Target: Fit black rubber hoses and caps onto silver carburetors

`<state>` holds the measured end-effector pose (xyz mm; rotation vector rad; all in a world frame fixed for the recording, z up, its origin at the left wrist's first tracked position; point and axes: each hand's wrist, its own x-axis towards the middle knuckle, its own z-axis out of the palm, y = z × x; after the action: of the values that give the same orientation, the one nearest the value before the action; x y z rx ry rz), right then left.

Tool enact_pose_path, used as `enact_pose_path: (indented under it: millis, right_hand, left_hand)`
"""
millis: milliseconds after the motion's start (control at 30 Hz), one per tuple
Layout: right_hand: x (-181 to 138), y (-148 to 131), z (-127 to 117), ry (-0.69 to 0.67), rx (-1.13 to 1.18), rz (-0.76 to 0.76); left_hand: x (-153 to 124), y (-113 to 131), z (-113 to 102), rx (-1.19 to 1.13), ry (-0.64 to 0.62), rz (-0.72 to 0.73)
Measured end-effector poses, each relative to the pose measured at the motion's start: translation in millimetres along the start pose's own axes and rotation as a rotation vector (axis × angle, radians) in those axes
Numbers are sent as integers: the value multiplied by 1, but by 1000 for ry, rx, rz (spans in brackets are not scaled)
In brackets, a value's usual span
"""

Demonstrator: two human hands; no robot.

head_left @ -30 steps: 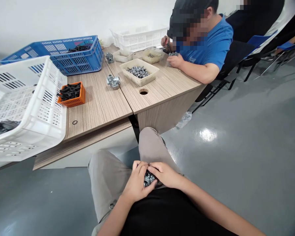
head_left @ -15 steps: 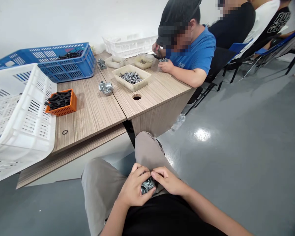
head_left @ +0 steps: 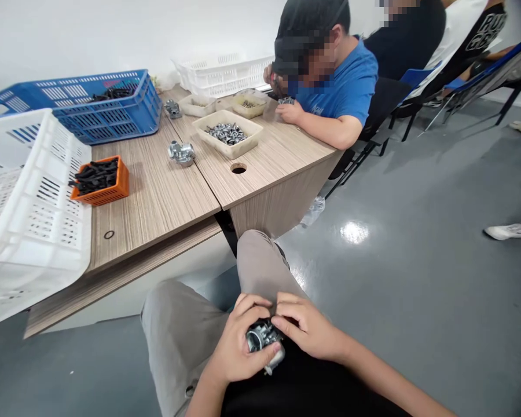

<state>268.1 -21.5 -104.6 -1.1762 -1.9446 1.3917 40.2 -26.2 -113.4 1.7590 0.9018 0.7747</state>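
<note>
Inside curled left fingers (head_left: pixel 252 314), metal part (head_left: pixel 264 333), mouth leftward; right fingers (head_left: pixel 292 311) against it, grip unclear

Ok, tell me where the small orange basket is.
In the head view, the small orange basket stands at left on the wooden table, just right of the near white crate, in front of the blue crate.

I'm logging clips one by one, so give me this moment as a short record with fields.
left hand: wrapped around a metal part
right hand: thumb and fingers at that part's upper right edge; grip partly hidden
left tabletop: orange basket of black pieces, loose metal part, dark ring
right tabletop: cream tray of small silver parts
nearby: co-worker in blue, holding a metal piece
</note>
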Motion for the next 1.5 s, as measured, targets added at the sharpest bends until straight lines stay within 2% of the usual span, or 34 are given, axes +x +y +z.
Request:
enact_pose_path:
  millis: [167,333,467,567,800,900,1000,1133,1267,1367,1400,1433,1500]
  right_hand:
    - [0,7,0,36,49,-3]
    - [1,13,-8,-34,113,22]
    - [3,8,-19,-176,145,37]
    - [3,-1,-25,-255,124,33]
    - [3,-22,-32,-296,49,24]
    - [1,-23,-31,-326,79,39]
    - [0,-18,-28,-294,145,37]
    - [2,-14,-18,-214,257,7]
    - [7,-19,-11,-152,238,20]
    - [3,-23,-31,-41,176,27]
    - [-2,-23,-47,69,136,7]
    - [-10,-23,-66,264,86,-47]
    - [-34,-20,-113,771,-54,-185]
  left_hand:
    - [-7,-10,15,-83,70,-246]
    - [-12,-9,26,-236,59,-345]
    - [-15,-2,36,-387,76,-300]
    - [-15,-1,41,-375,90,-283]
    - [-15,1,44,-285,139,-246]
    - [-16,6,43,-234,150,-246]
    - [-18,9,41,-254,147,-239]
    - [-20,7,40,-241,157,-136]
    - [-18,3,34,-170,231,-41]
    - [-14,4,22,-135,251,-37]
    - [-13,5,17,-112,259,-32]
    - [-13,5,12,-81,278,-30]
    - [-15,6,2,-11,346,-40]
